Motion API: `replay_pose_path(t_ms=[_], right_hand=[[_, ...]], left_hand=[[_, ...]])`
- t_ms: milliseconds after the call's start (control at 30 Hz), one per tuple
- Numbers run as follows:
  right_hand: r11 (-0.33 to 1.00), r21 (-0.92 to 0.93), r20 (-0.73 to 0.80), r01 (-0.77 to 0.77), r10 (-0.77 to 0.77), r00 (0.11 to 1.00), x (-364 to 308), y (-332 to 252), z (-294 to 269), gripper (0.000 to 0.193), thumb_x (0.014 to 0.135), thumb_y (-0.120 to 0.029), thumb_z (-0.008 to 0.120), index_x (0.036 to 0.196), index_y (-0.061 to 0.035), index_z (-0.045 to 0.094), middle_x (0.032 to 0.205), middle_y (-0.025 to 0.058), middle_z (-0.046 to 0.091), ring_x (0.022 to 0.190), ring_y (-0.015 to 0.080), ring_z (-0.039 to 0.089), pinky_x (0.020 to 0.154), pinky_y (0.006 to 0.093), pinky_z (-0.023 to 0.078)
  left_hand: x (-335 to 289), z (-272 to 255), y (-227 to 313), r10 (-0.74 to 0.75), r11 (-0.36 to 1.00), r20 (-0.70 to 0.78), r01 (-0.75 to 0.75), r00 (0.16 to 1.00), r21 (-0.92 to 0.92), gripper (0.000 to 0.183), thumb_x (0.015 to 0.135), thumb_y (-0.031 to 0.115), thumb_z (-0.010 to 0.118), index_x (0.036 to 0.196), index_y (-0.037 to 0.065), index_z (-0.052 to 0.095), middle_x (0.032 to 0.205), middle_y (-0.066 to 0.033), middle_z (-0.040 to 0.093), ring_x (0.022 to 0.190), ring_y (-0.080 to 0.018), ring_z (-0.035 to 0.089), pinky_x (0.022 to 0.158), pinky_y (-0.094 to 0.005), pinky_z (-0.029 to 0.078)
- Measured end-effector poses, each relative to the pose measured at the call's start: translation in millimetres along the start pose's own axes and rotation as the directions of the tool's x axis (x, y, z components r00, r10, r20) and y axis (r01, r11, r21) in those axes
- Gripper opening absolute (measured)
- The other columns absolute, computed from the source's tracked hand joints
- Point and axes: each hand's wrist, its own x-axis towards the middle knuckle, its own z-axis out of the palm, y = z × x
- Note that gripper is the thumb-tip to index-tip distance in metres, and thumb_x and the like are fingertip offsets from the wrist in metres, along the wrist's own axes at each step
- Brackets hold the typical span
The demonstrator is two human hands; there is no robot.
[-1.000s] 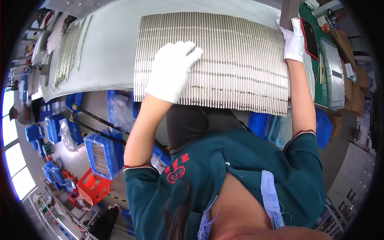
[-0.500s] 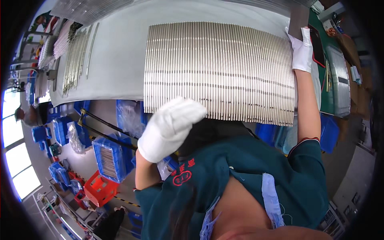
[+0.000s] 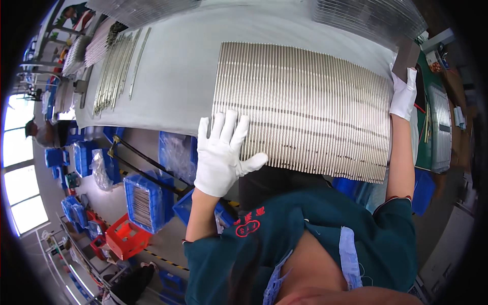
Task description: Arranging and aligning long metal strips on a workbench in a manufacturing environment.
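Observation:
A wide row of thin, silvery metal rods (image 3: 305, 109) lies side by side on the pale-covered table (image 3: 175, 76). Along its left edge is my left hand (image 3: 221, 155) in a white glove, fingers stretched and spread, thumb out toward the rods' near ends. It grips nothing. On the far right, my gloved right hand (image 3: 404, 99) has thumb and fingers on either side of a dark grey-brown block (image 3: 406, 60), beside the row's right edge. The glove partly hides the block's lower end.
More loose rods (image 3: 119, 71) lie at the table's left. Clear plastic trays (image 3: 368, 20) stand at the back. Blue crates (image 3: 147, 203) and a red stool (image 3: 127, 236) are on the floor at left. A green mat (image 3: 424, 147) lies at right.
My left hand has gone from bent over the row's near left corner to spread flat along its left edge. The whole view has shifted; my right hand stays at the block.

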Motion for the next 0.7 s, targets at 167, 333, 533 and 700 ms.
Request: replay_pose_path(t_ms=[167,333,533,700], right_hand=[[0.986,-0.167,0.066,0.014,-0.003,0.998,6,6,-14,0.065,0.103,-0.042,0.06,0.143,0.0085,0.05,0.141,0.0178,0.056,0.131,0.0284,0.056,0.118,0.0424,0.042],[0.992,-0.105,-0.012,-0.073,0.073,0.997,4,3,-11,0.068,0.104,-0.046,0.057,0.143,0.0086,0.049,0.141,0.0182,0.056,0.134,0.0282,0.053,0.121,0.0397,0.036],[0.989,-0.132,0.011,-0.067,0.069,0.998,7,3,-16,0.069,0.103,-0.046,0.059,0.145,0.0074,0.046,0.143,0.0188,0.054,0.133,0.0291,0.053,0.121,0.0416,0.038],[0.975,-0.221,0.048,-0.013,0.024,0.999,8,4,-16,0.069,0.103,-0.045,0.058,0.145,0.0078,0.046,0.142,0.0193,0.054,0.132,0.0294,0.054,0.119,0.0416,0.04]], left_hand=[[7,-9,0,-0.019,0.998,0.029,0.021,0.999,-0.059,0.091,0.087,0.072,0.055,0.141,-0.001,0.051,0.134,-0.0207,0.055,0.126,-0.0407,0.051,0.113,-0.0581,0.033],[-14,-3,-20,-0.138,0.987,-0.003,0.138,0.99,0.086,0.094,0.088,0.075,0.052,0.144,0.0,0.051,0.141,-0.0182,0.056,0.134,-0.0354,0.051,0.119,-0.0563,0.025],[-20,-2,-31,-0.187,0.973,-0.022,0.188,0.982,0.135,0.094,0.088,0.074,0.053,0.145,-0.001,0.05,0.143,-0.018,0.056,0.135,-0.0345,0.051,0.12,-0.0567,0.025],[-13,-2,-15,-0.119,0.992,0.012,0.118,0.993,0.037,0.096,0.086,0.076,0.053,0.145,0.0,0.05,0.143,-0.0187,0.056,0.135,-0.0359,0.05,0.119,-0.0582,0.026]])
